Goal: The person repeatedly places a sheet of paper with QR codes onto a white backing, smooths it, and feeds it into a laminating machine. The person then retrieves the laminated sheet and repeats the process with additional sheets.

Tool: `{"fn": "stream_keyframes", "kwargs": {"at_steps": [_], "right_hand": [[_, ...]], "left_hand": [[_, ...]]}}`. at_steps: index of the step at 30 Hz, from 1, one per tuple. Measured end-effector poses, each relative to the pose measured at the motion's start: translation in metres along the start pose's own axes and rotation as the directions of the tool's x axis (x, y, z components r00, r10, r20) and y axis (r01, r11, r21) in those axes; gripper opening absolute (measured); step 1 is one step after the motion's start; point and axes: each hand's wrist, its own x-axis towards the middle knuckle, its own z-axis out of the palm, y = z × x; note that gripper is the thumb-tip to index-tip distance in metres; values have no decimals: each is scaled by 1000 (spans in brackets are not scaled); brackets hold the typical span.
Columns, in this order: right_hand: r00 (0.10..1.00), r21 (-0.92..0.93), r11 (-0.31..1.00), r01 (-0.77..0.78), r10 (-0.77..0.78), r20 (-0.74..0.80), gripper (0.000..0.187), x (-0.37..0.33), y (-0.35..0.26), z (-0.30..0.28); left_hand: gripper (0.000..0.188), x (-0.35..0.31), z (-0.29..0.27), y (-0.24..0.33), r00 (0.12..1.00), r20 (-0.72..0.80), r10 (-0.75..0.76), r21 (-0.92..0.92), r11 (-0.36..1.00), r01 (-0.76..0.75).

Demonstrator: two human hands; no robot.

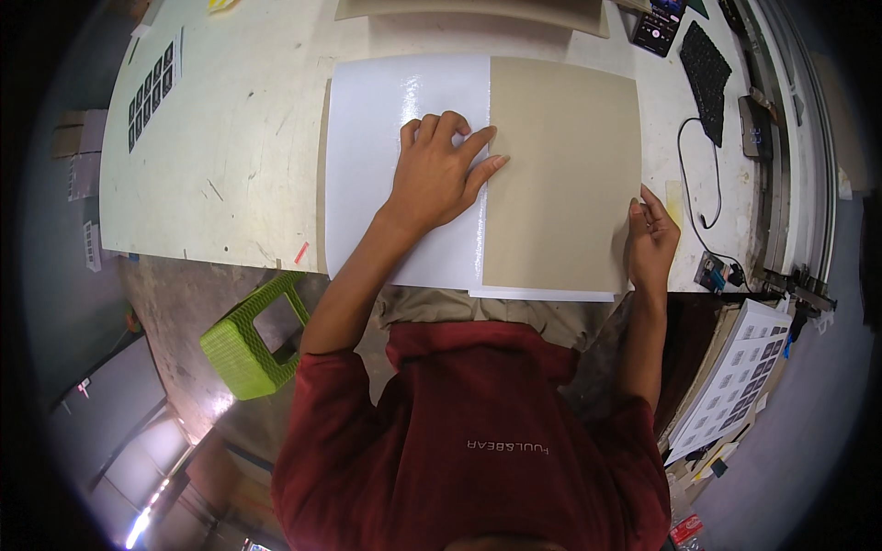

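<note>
A glossy white sheet [367, 184] and a grey-brown cardboard sheet [565, 174] lie side by side at the table's front edge, the cardboard on the right. My left hand [439, 170] rests on the white sheet with its fingers apart and partly bent. Its thumb and index fingertip reach the line where white meets brown. At the cardboard's right edge, my right hand [653, 234] grips the border between thumb and fingers. A strip of white shows below the cardboard's near edge, and another brown edge peeks out left of the white sheet.
More cardboard [478, 11] lies at the table's far side. A phone [658, 28], a black textured piece [706, 78] and a cable [684, 174] are on the right, beside a metal rail [790, 165]. A green stool [248, 344] stands left; printed sheets [730, 381] are stacked low right.
</note>
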Motion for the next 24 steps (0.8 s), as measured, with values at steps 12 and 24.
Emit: {"fn": "stream_keyframes", "kwargs": {"at_steps": [12, 24], "right_hand": [[1000, -19, 1000, 5, -5, -10, 37, 3, 3, -1], [1000, -56, 998, -17, 17, -6, 37, 0, -5, 1]], "left_hand": [[48, 1, -4, 0, 998, 57, 7, 18, 1000, -8], [78, 4, -14, -1, 987, 161, 29, 14, 999, -31]]}}
